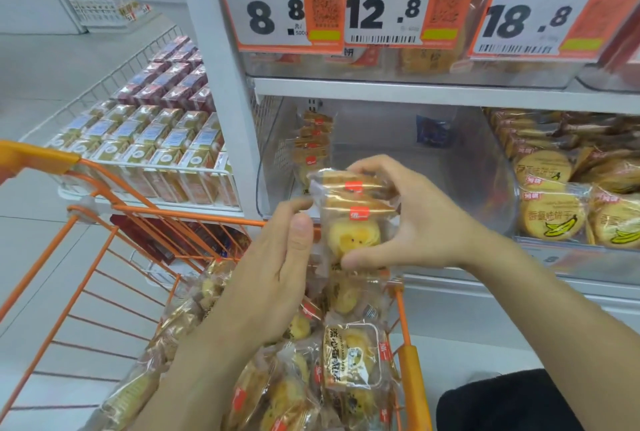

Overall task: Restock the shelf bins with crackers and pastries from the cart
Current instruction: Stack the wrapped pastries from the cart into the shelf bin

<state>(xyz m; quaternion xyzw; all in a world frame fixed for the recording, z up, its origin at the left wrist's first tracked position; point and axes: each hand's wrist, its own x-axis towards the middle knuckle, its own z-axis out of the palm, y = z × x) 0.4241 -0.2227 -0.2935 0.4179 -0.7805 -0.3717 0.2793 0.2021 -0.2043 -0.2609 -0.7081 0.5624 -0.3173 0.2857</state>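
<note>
My right hand grips a small stack of clear-wrapped yellow pastry packets with red labels, held above the orange cart. My left hand presses against the stack's left side with straight fingers. Behind the stack is a clear shelf bin, mostly bare, with several packets of the same pastry standing at its left end. The cart below holds a heap of more wrapped pastries.
To the right, another bin holds banana cracker packs. Orange price tags hang on the shelf above. A wire basket with boxed goods stands to the left. A white shelf post rises between them.
</note>
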